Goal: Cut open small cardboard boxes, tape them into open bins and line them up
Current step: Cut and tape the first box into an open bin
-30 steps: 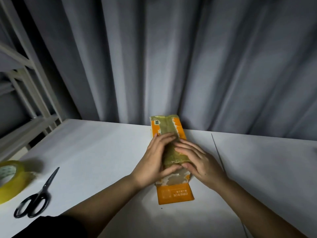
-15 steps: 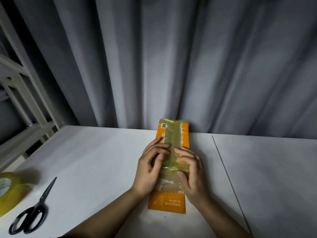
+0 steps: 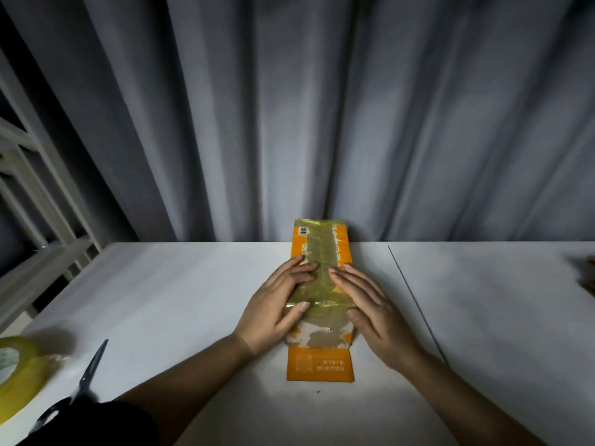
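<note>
Under both palms, the orange cardboard box (image 3: 318,365) lies flattened on the white table (image 3: 180,300), its far end touching the grey curtain (image 3: 322,123). Yellowish tape (image 3: 322,252) runs lengthwise along its upper face. Left hand (image 3: 277,304) and right hand (image 3: 367,304) press flat on either side of the tape line, fingers extended, gripping nothing. Judged step: smoothing tape onto the seam. Next move likely calls for the scissors (image 3: 87,381), lying well to the left of the left hand, beside the tape roll (image 3: 16,375) at the frame edge, so one hand must release the box
</note>
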